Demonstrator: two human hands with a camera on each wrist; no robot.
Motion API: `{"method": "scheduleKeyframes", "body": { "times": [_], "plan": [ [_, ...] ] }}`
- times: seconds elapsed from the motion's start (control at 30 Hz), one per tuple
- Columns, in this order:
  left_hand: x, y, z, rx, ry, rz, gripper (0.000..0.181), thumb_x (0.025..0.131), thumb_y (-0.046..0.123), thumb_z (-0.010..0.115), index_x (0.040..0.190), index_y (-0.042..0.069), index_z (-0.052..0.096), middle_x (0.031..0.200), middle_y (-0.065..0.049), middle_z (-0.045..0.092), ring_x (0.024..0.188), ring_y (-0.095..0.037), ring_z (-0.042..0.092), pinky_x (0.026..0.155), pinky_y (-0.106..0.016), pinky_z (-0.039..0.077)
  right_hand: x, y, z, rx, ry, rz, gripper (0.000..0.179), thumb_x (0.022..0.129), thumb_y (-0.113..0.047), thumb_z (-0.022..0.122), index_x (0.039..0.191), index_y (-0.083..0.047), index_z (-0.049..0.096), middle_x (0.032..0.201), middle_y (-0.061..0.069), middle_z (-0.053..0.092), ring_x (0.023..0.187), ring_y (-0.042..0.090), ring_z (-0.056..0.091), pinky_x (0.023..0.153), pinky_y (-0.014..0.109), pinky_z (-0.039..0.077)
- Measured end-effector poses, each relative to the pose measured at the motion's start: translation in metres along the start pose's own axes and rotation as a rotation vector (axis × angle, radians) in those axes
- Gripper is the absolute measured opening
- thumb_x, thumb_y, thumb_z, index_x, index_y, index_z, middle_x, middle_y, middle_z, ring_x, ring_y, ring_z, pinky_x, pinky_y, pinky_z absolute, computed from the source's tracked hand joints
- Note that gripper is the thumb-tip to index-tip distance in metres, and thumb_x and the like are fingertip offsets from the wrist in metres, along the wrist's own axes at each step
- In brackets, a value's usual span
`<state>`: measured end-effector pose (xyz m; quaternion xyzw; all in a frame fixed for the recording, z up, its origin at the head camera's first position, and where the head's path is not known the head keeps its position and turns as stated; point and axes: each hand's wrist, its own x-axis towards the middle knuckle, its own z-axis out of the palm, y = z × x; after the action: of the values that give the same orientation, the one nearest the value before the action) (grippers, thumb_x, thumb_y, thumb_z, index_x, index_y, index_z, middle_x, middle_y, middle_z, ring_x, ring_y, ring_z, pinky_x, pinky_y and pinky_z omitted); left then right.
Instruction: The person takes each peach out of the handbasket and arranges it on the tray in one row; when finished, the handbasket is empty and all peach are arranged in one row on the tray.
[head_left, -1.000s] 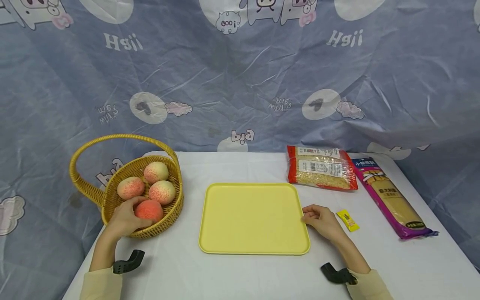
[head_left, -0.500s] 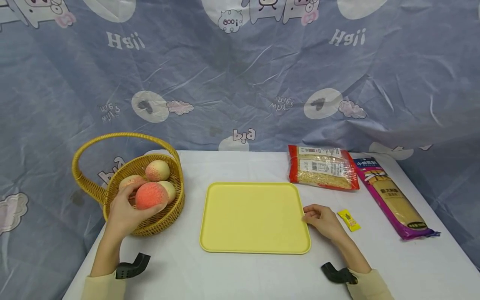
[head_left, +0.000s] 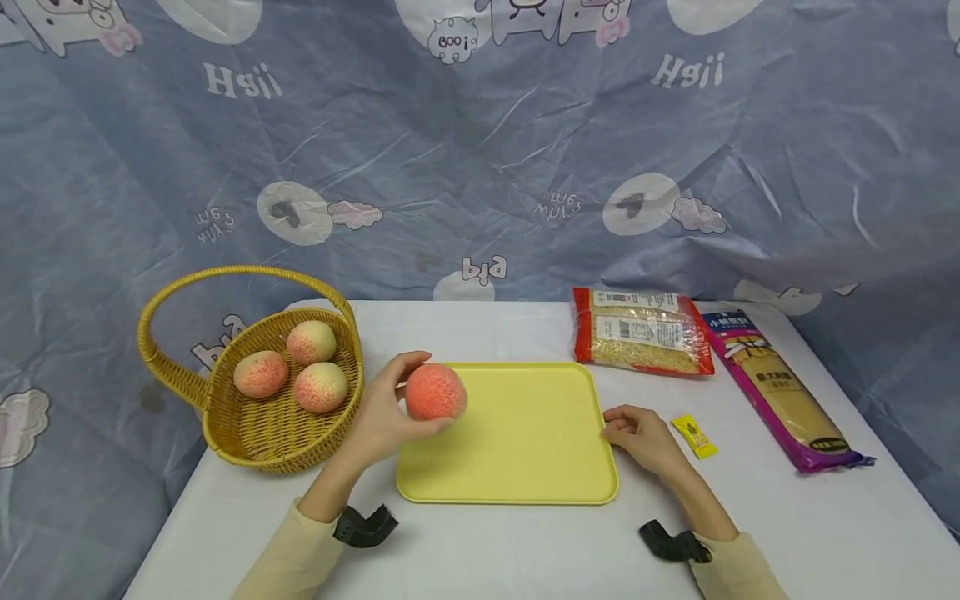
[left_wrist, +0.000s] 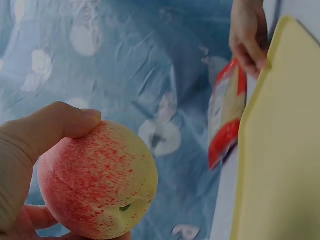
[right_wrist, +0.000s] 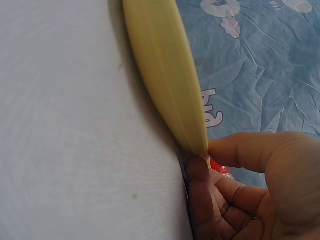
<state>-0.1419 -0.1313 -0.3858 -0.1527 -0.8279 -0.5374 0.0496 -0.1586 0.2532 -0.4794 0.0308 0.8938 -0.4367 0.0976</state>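
Here's my left hand [head_left: 381, 423], thumb and fingers curled around a peach [head_left: 437, 392], holding it in the air by the left end of the yellow tray [head_left: 517, 442]! My right hand [head_left: 643, 439] pinches the tray's right rim; three other peaches [head_left: 321, 387] sit in the basket [head_left: 258, 442].

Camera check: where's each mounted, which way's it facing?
Head: head-worn, looks forward and down over basket and tray; left hand, right hand, sleeves show.
Left wrist: on that wrist, looks past the held peach toward the backdrop; left hand near, right hand beyond.
Right wrist: on that wrist, looks along the tray's edge; only right hand.
Shared by both wrist views: tray, right hand.
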Motion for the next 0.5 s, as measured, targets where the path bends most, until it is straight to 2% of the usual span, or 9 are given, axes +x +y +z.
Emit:
{"method": "scheduleKeyframes", "body": {
  "times": [0.07, 0.2, 0.4, 0.5],
  "plan": [
    [0.006, 0.003, 0.016, -0.003, -0.039, 0.012, 0.077, 0.065, 0.012, 0.089, 0.133, 0.007, 0.053, 0.125, -0.011, 0.057, 0.113, -0.027, 0.058, 0.093, -0.046, 0.052, 0.0, 0.0, 0.0, 0.004, 0.0, 0.0, 0.031, 0.089, -0.012, 0.068, 0.114, 0.004, 0.063, 0.088, 0.008, 0.062, 0.076, 0.016, 0.054, 0.063, 0.023, 0.046],
    [0.017, 0.007, 0.049, -0.006, -0.073, 0.031, 0.071, 0.062, 0.011, 0.089, 0.126, 0.009, 0.058, 0.118, -0.007, 0.058, 0.107, -0.022, 0.06, 0.089, -0.04, 0.055, 0.0, 0.001, 0.0, 0.006, 0.0, 0.006, 0.031, 0.089, -0.013, 0.068, 0.114, 0.004, 0.063, 0.088, 0.008, 0.062, 0.076, 0.016, 0.054, 0.063, 0.023, 0.046],
    [0.032, 0.005, 0.095, -0.005, -0.087, 0.043, 0.067, 0.062, 0.015, 0.09, 0.121, 0.011, 0.059, 0.117, -0.005, 0.059, 0.105, -0.019, 0.06, 0.086, -0.032, 0.054, 0.0, 0.001, 0.0, 0.007, -0.005, -0.004, 0.03, 0.089, -0.013, 0.068, 0.114, 0.004, 0.063, 0.088, 0.007, 0.063, 0.075, 0.015, 0.054, 0.063, 0.022, 0.045],
    [0.04, 0.001, 0.115, 0.009, -0.085, 0.031, 0.067, 0.063, 0.019, 0.089, 0.122, 0.013, 0.059, 0.119, -0.004, 0.06, 0.108, -0.02, 0.058, 0.086, -0.033, 0.054, 0.0, 0.0, 0.0, 0.007, -0.006, -0.003, 0.03, 0.089, -0.013, 0.067, 0.114, 0.004, 0.063, 0.088, 0.008, 0.063, 0.075, 0.016, 0.054, 0.063, 0.022, 0.045]
  ]
}}
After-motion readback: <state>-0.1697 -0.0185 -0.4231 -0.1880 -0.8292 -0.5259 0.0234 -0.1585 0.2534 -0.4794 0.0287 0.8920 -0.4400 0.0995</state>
